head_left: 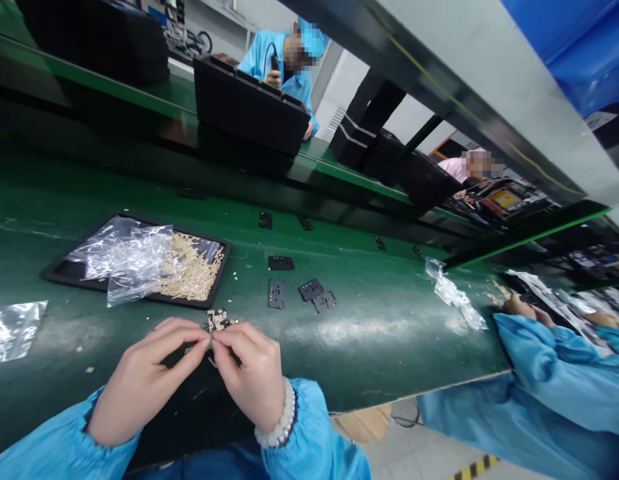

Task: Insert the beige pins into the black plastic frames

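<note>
Fingertips [202,338] of left hand [142,373] and right hand [252,373] pinched together on tiny piece [211,338] (mostly hidden), near right corner of black tray [64,273]. Loose pile [219,320] beyond fingertips, beside same corner. Beige strips [194,277], clear bags [132,253] in tray; black plates [276,293] right of tray on green bench [369,367].

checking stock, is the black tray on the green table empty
Not empty: the black tray holds heaped tan pieces toward the right and clear bags at left. Bags hide what's beneath.

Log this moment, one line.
left hand, right hand: pinching together, contents unclear | beige pieces: just beyond | black tray: farther left
</note>
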Motion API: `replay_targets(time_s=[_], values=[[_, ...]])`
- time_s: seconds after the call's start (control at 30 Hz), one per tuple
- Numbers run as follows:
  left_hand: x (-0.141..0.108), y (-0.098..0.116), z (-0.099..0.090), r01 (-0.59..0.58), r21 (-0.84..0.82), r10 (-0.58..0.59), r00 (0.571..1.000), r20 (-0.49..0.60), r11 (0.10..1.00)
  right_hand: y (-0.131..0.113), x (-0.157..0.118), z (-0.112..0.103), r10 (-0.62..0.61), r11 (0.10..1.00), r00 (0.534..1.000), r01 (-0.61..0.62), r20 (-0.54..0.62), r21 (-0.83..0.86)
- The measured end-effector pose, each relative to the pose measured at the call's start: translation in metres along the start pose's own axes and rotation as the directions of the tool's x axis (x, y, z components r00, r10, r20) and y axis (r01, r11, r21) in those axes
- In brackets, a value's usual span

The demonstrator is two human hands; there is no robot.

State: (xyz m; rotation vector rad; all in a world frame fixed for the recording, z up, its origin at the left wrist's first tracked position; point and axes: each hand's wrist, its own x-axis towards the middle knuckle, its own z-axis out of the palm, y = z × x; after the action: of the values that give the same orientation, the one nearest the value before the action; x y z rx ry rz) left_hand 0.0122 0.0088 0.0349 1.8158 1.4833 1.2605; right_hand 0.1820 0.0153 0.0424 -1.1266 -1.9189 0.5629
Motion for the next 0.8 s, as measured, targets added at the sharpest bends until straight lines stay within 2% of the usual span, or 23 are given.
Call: replay_targets(time_s=[0.13, 0.2, 0.3, 0.4, 0.5, 0.57, 0.63, 0.7, 0.8], values=[[0.004, 0.011, -0.006, -0.147, 0.043, 0.148, 0.989, -0.028, 0.988, -0.002, 0.005, 0.002, 0.05, 0.996, 0.998, -0.051, 0.026, 0.068], [0.005, 0.011, -0.008, -0.133, 0.047, 0.135, 0.99, -0.046, 0.99, -0.002, 0.01, 0.003, 0.08, 0.992, 0.997, -0.081, 0.007, 0.102], [0.005, 0.004, -0.011, 0.033, -0.023, -0.034, 0.997, -0.062, 0.999, 0.005, 0.024, 0.003, 0.166, 0.973, 0.985, -0.156, -0.045, 0.172], [0.009, -0.006, -0.015, 0.236, -0.117, -0.241, 0.97, -0.026, 0.965, 0.016, 0.049, 0.005, 0.243, 0.959, 0.968, -0.23, -0.065, 0.163], [0.016, -0.012, -0.017, 0.381, -0.176, -0.388, 0.922, -0.005, 0.908, 0.024, 0.079, 0.014, 0.245, 0.97, 0.968, -0.245, 0.056, -0.007], [0.022, -0.013, -0.018, 0.439, -0.211, -0.457, 0.889, -0.039, 0.873, 0.027, 0.096, 0.023, 0.227, 0.97, 0.96, -0.207, 0.163, -0.13], [0.026, -0.014, -0.018, 0.463, -0.237, -0.492, 0.867, -0.077, 0.854, 0.028, 0.108, 0.029, 0.213, 0.967, 0.952, -0.173, 0.221, -0.186], [0.03, -0.015, -0.019, 0.466, -0.25, -0.501, 0.86, -0.097, 0.849, 0.028, 0.112, 0.032, 0.198, 0.97, 0.954, -0.158, 0.226, -0.185], [0.031, -0.017, -0.021, 0.467, -0.255, -0.503, 0.859, -0.099, 0.847, 0.023, 0.102, 0.028, 0.175, 0.975, 0.964, -0.141, 0.201, -0.17]])
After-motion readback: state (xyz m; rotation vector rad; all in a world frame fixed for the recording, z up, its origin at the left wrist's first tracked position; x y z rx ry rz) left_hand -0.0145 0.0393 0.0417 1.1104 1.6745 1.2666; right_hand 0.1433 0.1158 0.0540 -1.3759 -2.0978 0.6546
